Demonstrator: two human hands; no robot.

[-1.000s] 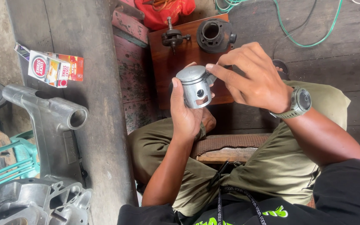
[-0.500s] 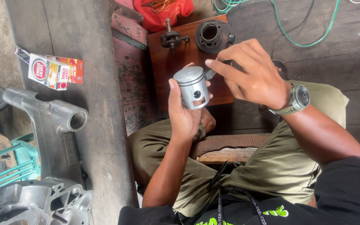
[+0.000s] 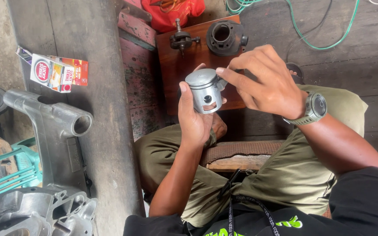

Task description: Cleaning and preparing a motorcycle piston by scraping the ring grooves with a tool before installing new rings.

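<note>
Overhead, from the head camera, we see our left hand [image 3: 195,120] wrapped around a silver piston [image 3: 205,90], held above our lap in front of a brown wooden board [image 3: 184,70]. Our right hand [image 3: 265,81] pinches its fingertips at the piston's upper rim. On the board lie a dark cylinder [image 3: 225,37] and a crankshaft [image 3: 181,40].

Smooth, dull-grey metal piston [image 3: 205,90]; worn, scuffed brown wooden board [image 3: 184,70] beneath it.
</note>
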